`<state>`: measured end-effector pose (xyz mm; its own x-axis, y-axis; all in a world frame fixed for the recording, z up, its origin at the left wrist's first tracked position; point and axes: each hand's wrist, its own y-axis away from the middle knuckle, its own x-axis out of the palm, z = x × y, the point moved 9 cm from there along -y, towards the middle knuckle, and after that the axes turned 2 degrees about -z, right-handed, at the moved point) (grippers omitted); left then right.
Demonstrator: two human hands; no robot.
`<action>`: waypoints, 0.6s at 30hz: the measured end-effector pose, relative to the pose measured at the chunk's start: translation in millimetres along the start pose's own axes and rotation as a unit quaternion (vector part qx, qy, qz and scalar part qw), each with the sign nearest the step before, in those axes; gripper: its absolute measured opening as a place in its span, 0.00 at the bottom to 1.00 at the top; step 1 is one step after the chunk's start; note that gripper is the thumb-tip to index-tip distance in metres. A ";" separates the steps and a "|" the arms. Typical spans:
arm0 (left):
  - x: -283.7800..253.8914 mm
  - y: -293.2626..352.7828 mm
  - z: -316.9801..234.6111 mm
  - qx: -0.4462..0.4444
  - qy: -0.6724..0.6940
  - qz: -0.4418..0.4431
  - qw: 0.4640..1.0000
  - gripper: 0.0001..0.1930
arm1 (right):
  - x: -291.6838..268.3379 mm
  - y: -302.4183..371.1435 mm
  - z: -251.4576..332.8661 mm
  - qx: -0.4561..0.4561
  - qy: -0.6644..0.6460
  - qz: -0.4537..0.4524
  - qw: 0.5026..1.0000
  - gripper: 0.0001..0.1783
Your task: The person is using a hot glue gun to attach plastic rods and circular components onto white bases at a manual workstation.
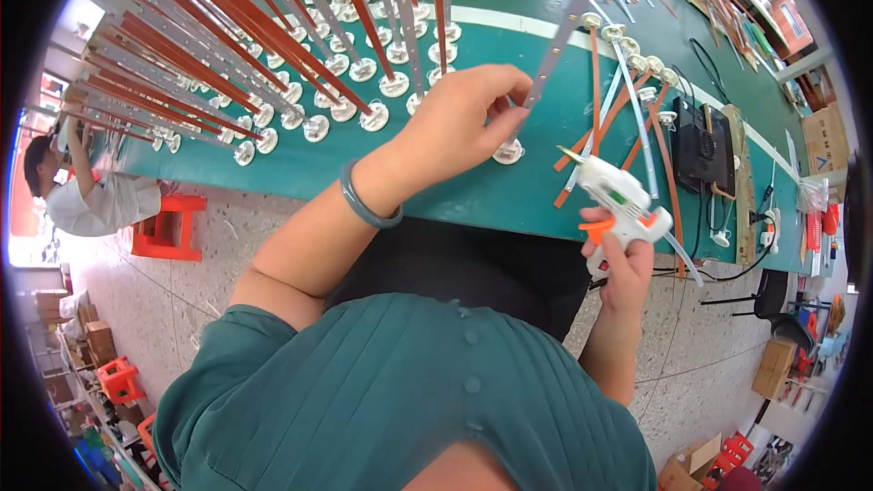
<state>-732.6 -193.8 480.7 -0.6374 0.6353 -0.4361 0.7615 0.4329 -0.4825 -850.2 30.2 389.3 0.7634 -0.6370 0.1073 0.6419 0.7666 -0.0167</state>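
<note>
My left hand (464,118), with a bangle on its wrist, pinches a grey LED strip (556,50) between thumb and fingers. The strip stands tilted, its foot at a round white base (509,155) near the table's front edge; whether they are joined I cannot tell. In my right hand (627,265) is a white hot glue gun (623,193) with an orange trigger. Its nozzle points up and left, a little to the right of the base, apart from it.
Several brown and grey strips (273,27) stand on white bases at the left of the green table (446,182). Loose strips (637,109) with bases lie right, beside a black box (702,147) with cables. At far left, a person (91,191) works near a red stool (168,227).
</note>
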 end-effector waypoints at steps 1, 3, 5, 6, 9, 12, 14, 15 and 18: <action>4.6 5.2 5.7 0.002 0.002 0.003 1.000 0.07 | 7.4 -2.1 -3.3 0.026 0.029 0.010 0.999 0.20; 11.9 12.4 13.8 -0.010 0.018 0.015 1.000 0.06 | 17.5 -3.8 -10.5 0.044 0.046 0.019 0.998 0.19; 17.5 12.7 19.4 -0.021 0.029 0.038 0.999 0.05 | 24.2 -3.7 -16.9 0.058 0.062 0.028 0.996 0.19; 17.9 13.1 20.3 -0.020 0.031 0.038 0.999 0.05 | 26.4 -3.6 -18.6 0.054 0.075 0.032 0.995 0.18; 20.1 12.6 23.5 -0.019 0.047 0.051 0.997 0.05 | 28.3 -7.3 -20.0 0.050 0.087 0.032 0.994 0.17; 15.2 11.9 21.7 0.008 0.069 0.022 0.997 0.05 | 29.9 -8.1 -20.6 0.054 0.086 0.024 0.995 0.17; 19.1 11.4 21.5 0.033 0.006 0.049 0.998 0.06 | 31.8 -11.5 -17.7 0.045 0.116 0.028 0.992 0.16; 18.9 12.1 21.9 0.030 0.007 0.050 0.998 0.06 | 32.6 -11.6 -18.7 0.048 0.117 0.028 0.992 0.16; 19.2 12.3 21.7 0.034 -0.009 0.049 0.998 0.07 | 36.7 -14.4 -18.7 0.041 0.129 0.032 0.990 0.16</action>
<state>-738.0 -190.2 449.9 -0.5622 0.6608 -0.4972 0.8112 0.3236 -0.4871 -830.1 -5.8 374.9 0.8021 -0.5782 -0.1493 0.5916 0.8035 0.0667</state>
